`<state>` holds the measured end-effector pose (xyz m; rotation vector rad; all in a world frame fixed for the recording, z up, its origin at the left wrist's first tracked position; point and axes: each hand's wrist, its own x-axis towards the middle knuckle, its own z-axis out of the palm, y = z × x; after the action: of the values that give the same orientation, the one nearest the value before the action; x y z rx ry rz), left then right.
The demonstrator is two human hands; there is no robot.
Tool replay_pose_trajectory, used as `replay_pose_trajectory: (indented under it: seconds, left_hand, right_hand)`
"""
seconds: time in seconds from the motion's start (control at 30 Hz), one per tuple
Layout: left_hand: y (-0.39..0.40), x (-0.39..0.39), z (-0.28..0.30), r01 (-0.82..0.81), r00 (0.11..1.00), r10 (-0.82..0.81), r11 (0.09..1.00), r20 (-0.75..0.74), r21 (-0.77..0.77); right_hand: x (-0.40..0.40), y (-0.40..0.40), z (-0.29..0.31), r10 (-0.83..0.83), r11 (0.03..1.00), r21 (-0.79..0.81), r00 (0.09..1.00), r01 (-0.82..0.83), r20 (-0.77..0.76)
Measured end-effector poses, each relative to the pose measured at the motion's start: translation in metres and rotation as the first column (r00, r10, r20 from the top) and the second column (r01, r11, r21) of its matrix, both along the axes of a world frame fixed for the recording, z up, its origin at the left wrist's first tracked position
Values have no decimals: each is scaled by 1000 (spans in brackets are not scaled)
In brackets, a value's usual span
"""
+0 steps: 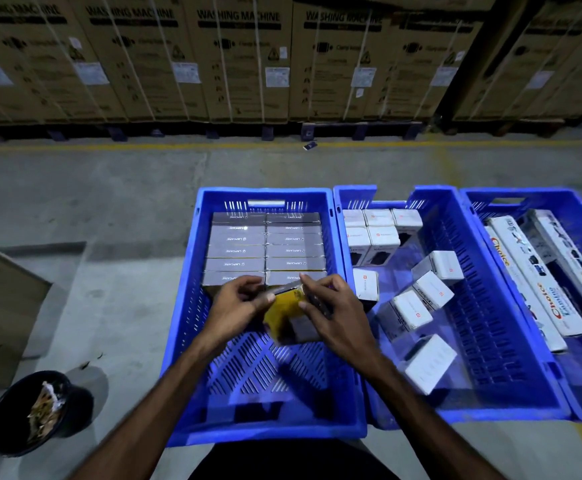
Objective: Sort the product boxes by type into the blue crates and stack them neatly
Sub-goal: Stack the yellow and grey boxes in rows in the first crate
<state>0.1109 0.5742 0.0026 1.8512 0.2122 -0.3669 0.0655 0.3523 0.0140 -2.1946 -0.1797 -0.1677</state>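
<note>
Left crate (185, 306) far half stacked with grey boxes (265, 251); both hands, left (237, 303) and right (331, 306), pinch another box (288, 311) above its near half; middle crate (462, 271) whites (421, 299) mostly loose.

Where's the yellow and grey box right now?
In the head view, the yellow and grey box is held by both hands, left and right, over the left blue crate, just before the grey box rows.
</note>
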Motion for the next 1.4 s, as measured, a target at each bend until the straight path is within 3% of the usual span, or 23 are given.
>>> replay_pose_trajectory:
  seconds: [0.07,0.13,0.2,0.33,0.5,0.63,0.73,0.9,0.97,1.23,1.33,1.4]
  left_hand:
    - [-6,-6,9,-213,947,152,957,-283,-197]
    - [-12,-15,25,-305,851,55,861,-522,-407]
    - [-16,-24,40,-296,819,-45,821,-572,-489]
    - [-18,-33,41,-118,906,-63,912,-419,-392]
    - [-13,-38,31,-19,978,-41,959,-206,-281]
    - [13,-33,17,217,976,-215,974,-36,64]
    - [31,-25,21,362,921,-390,849,-4,385]
    - [47,-1,35,413,769,-638,450,-38,792]
    - [52,13,30,370,740,-672,367,-32,854]
    - [64,49,2,225,651,-759,230,30,947]
    - [60,50,-9,174,669,-741,78,-59,982]
    - [56,46,-13,162,692,-717,42,-83,986]
  right_hand:
    - [-10,6,1,-42,993,-106,986,59,161]
    - [-23,16,-2,-7,977,-198,946,75,323]
    - [-37,24,-7,99,957,-288,895,34,434]
    - [-46,27,-15,237,911,-413,833,-12,500]
    - [-45,15,-29,311,879,-453,902,-152,301]
    - [-40,-2,-30,208,928,-357,947,-111,246]
    - [-37,-8,-30,100,953,-302,972,-31,214]
    - [-37,-8,-28,86,943,-333,980,-21,181]
    - [-37,-7,-29,81,945,-327,982,-22,169]
    - [-39,-10,-29,51,963,-269,988,-10,148]
    - [-39,-10,-29,44,965,-264,989,-6,140]
    - [-39,-10,-28,40,963,-269,991,-4,129]
